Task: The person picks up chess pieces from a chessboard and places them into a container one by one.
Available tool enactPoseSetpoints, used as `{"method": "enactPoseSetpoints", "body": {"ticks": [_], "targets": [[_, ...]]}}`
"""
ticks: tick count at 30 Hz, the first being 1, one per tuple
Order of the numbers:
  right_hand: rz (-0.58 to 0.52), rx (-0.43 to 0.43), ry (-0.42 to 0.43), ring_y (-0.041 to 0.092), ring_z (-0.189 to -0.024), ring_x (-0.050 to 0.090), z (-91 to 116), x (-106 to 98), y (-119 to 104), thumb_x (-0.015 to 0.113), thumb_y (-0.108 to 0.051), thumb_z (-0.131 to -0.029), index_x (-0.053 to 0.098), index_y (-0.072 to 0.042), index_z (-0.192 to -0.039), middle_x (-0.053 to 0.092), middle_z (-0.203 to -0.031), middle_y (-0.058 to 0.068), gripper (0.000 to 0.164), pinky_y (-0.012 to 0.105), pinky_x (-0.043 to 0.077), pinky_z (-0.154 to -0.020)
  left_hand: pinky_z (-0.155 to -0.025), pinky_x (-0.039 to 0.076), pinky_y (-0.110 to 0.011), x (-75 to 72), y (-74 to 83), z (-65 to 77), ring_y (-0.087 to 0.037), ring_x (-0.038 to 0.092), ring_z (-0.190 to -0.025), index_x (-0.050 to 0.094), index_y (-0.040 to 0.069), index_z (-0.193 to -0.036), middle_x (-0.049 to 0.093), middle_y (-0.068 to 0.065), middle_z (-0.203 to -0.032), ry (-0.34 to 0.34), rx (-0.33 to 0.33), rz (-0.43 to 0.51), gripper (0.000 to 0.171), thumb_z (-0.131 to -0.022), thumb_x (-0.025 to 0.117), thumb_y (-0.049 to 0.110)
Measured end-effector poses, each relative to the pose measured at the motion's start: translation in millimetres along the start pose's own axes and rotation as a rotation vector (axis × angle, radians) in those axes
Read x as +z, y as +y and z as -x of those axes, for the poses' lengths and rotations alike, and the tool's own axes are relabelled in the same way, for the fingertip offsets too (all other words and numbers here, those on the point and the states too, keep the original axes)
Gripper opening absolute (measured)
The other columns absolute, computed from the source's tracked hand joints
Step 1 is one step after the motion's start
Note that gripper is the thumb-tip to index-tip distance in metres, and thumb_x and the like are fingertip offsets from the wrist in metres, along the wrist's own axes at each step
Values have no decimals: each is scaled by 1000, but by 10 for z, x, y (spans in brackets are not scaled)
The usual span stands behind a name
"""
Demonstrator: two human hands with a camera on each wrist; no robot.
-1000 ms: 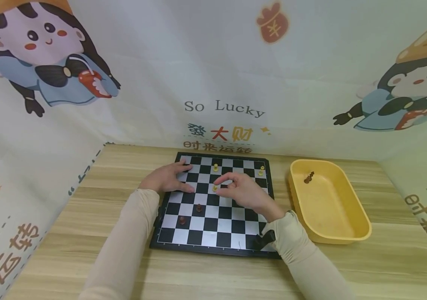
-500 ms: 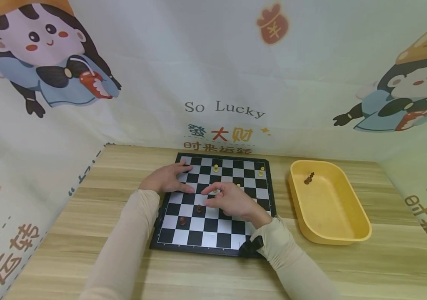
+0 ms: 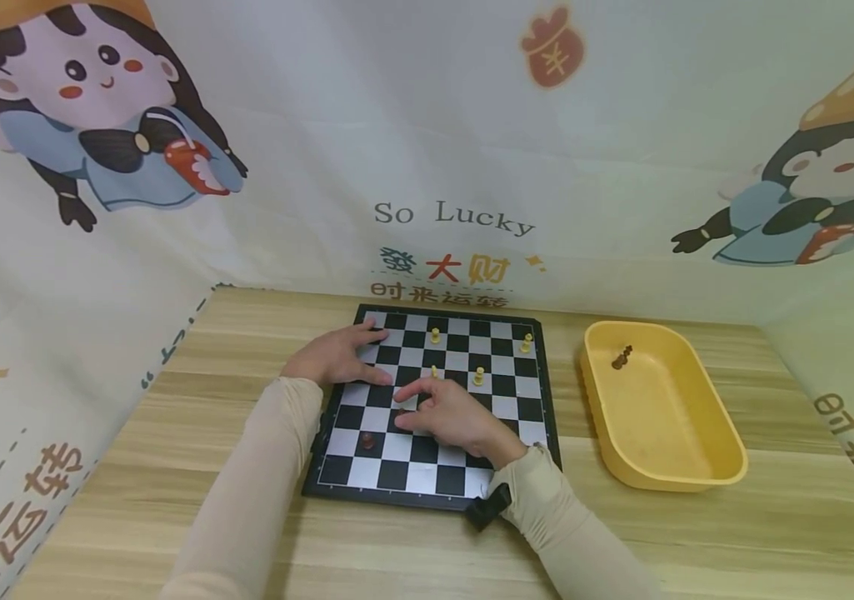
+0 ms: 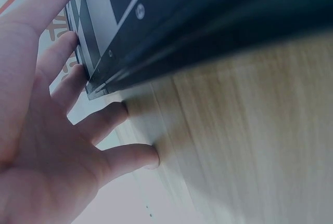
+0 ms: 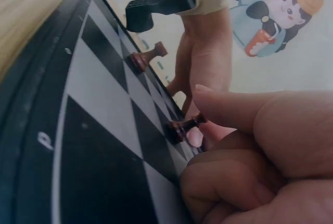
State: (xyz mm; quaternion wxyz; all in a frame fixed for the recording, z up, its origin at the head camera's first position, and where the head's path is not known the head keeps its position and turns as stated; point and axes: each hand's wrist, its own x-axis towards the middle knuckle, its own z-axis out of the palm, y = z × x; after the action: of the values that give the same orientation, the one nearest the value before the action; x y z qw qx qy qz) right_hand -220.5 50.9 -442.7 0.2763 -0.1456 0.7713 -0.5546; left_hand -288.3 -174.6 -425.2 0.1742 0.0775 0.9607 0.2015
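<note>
Your right hand reaches low over the chessboard from the near right side, thumb and index finger parted and pointing left, the other fingers folded in. Between those two fingers stands a dark red piece; the hand isn't closed on it, and you can't tell whether either fingertip touches. Your left hand lies over the board's left edge with its fingers spread, thumb and forefinger reaching onto the squares, gripping nothing. The piece near your right hand is glossy, wide at the base and slim above, upright on the board left of the centre. Its similar dark neighbour stands nearer you, further left. Just beyond your right hand is a pale yellow piece, partly hidden.
</note>
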Motion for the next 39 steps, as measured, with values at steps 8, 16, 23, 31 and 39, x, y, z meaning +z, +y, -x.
{"method": "enactPoseSetpoints", "body": {"ticks": [8,16,23,31,39], "targets": [[-1,12,16,7,-38,34,-6,30,18,76,-16,-92,67,-12,-125,44,-53,-7,35,20,28,-39,-127,24,-58,-6,0,-7,-36,17,-160,38,26,-159,15,-3,-173,-5,3,-10,92,-82,79,55],[69,-8,34,8,-39,38,-35,36,55,77,-16,-90,70,-15,-118,48,-55,-5,30,21,30,-39,-127,24,-58,-13,-4,-14,-37,17,-160,38,26,-159,15,-3,-174,-5,6,-12,91,-83,79,55],[95,-15,57,7,-40,39,-23,36,64,77,-15,-90,72,-15,-113,47,-54,-6,24,21,30,-40,-127,24,-58,-6,4,-22,-37,17,-160,37,26,-159,14,-3,-174,-11,6,-8,91,-83,78,55],[172,-27,99,7,-45,42,-3,65,35,74,-12,-89,75,-13,-109,50,-57,-6,20,21,33,-44,-127,24,-58,-8,-6,-16,-37,17,-160,38,26,-159,15,-3,-174,-5,16,-8,91,-83,78,56],[249,-48,153,8,-54,48,-23,106,47,73,-12,-89,77,-13,-104,56,-60,-5,16,21,37,-52,-128,24,-57,4,-19,-18,-36,17,-160,38,25,-159,15,-4,-173,-3,16,12,91,-83,79,55]]}}
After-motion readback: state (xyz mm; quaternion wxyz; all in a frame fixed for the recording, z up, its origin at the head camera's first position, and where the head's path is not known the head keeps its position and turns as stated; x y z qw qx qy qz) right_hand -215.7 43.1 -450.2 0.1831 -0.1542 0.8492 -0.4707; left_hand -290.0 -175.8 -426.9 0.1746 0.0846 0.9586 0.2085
